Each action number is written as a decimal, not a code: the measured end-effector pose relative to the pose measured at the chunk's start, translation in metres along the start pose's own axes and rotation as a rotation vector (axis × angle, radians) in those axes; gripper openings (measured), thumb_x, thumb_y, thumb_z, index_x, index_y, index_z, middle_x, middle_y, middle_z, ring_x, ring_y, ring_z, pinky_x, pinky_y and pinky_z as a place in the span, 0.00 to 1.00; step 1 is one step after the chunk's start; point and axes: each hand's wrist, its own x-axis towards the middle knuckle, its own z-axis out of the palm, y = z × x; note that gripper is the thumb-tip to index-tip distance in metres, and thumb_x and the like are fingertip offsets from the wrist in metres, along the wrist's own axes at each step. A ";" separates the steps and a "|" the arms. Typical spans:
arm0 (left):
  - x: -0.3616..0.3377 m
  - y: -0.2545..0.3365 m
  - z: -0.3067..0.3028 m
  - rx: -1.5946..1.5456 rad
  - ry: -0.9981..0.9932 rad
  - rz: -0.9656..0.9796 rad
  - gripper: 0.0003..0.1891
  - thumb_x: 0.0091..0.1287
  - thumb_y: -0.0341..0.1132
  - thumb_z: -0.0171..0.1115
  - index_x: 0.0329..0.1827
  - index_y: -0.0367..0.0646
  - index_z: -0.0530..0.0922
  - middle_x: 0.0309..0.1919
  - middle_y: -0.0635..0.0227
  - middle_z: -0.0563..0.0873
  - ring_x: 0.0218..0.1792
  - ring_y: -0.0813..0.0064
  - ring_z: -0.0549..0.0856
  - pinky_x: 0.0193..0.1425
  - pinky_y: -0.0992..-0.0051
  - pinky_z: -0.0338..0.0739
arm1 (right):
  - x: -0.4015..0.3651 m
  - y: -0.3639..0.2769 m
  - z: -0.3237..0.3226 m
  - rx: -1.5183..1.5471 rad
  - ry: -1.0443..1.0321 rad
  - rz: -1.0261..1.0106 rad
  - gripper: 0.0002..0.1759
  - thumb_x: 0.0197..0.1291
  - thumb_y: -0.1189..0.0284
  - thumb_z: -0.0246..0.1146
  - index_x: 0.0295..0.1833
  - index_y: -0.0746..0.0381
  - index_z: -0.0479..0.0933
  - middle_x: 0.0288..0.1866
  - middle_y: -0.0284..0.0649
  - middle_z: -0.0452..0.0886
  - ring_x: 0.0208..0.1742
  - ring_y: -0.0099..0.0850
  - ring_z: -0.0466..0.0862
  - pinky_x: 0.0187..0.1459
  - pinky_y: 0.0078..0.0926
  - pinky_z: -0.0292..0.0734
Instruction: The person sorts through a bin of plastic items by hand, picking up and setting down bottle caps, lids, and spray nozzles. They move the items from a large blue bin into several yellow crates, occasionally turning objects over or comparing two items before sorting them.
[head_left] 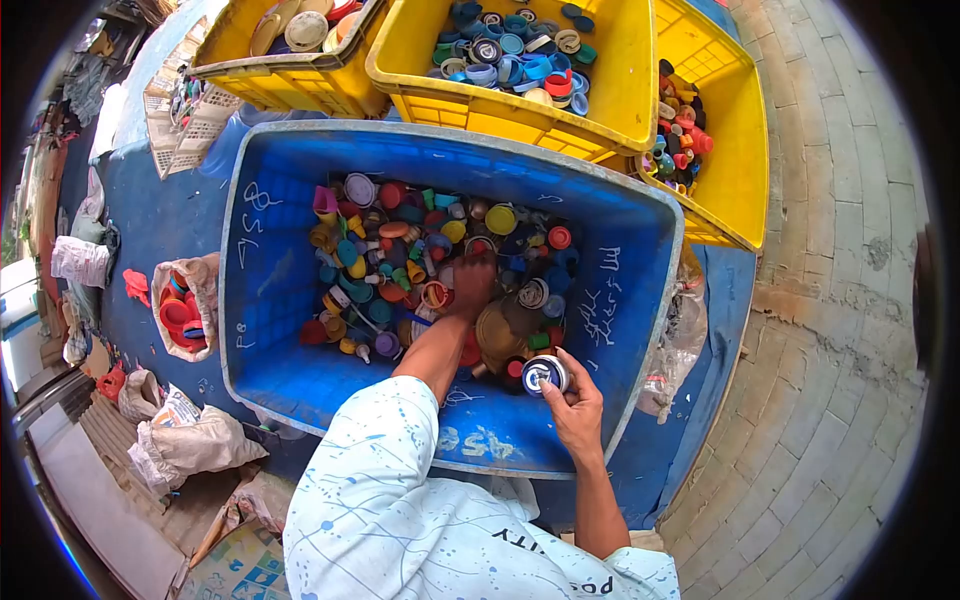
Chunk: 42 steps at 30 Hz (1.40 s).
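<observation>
A large blue bin (pixel 275 350) with handwriting on its walls holds a heap of mixed plastic caps and lids (pixel 395 270) in many colours. My left hand (pixel 474 284) reaches down into the heap, its fingers blurred and partly lost among the caps. Over the bin's near right side, my right hand (pixel 574 402) is closed around a white and dark blue cap (pixel 538 376), thumb across its face. A wide brown lid (pixel 497 335) lies in the heap between my hands.
Behind the bin, one yellow crate (pixel 480 112) holds mostly blue caps. Another yellow crate (pixel 350 85) has pale lids, and a third yellow crate (pixel 738 190) holds red and dark pieces. A sack (pixel 208 268) of red caps stands left. Brick paving (pixel 830 330) lies right.
</observation>
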 end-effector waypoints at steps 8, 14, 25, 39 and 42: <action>-0.005 0.022 -0.038 -0.285 -0.010 -0.304 0.11 0.56 0.30 0.60 0.42 0.37 0.77 0.30 0.48 0.84 0.33 0.50 0.85 0.38 0.57 0.77 | -0.007 0.007 -0.011 0.143 0.027 0.037 0.31 0.59 0.78 0.65 0.66 0.70 0.62 0.40 0.36 0.81 0.32 0.14 0.76 0.29 0.09 0.69; -0.030 0.021 -0.077 -1.116 -0.125 -0.672 0.14 0.61 0.34 0.64 0.48 0.39 0.79 0.34 0.57 0.86 0.39 0.63 0.86 0.44 0.67 0.78 | -0.005 -0.006 -0.009 0.428 -0.027 0.119 0.21 0.59 0.74 0.66 0.56 0.66 0.70 0.34 0.32 0.80 0.26 0.12 0.72 0.23 0.09 0.62; -0.107 0.035 -0.257 -2.151 -0.147 -0.627 0.16 0.73 0.34 0.53 0.62 0.45 0.69 0.53 0.66 0.79 0.53 0.72 0.80 0.58 0.64 0.80 | -0.010 -0.015 0.000 0.687 -0.180 0.143 0.10 0.59 0.72 0.65 0.45 0.59 0.74 0.38 0.33 0.82 0.37 0.21 0.81 0.34 0.20 0.72; -0.138 -0.049 -0.303 -2.327 -0.195 -0.550 0.17 0.73 0.35 0.51 0.60 0.37 0.70 0.56 0.56 0.78 0.58 0.60 0.78 0.65 0.56 0.74 | -0.017 -0.036 0.130 0.755 -0.044 0.051 0.13 0.59 0.77 0.64 0.49 0.63 0.75 0.41 0.36 0.82 0.41 0.25 0.82 0.44 0.25 0.77; -0.136 -0.075 -0.307 -2.359 -0.241 -0.581 0.17 0.74 0.36 0.47 0.60 0.35 0.69 0.56 0.54 0.77 0.59 0.57 0.77 0.65 0.54 0.74 | -0.021 -0.039 0.163 0.745 0.005 0.040 0.14 0.58 0.76 0.64 0.50 0.64 0.75 0.42 0.37 0.82 0.42 0.26 0.82 0.45 0.25 0.77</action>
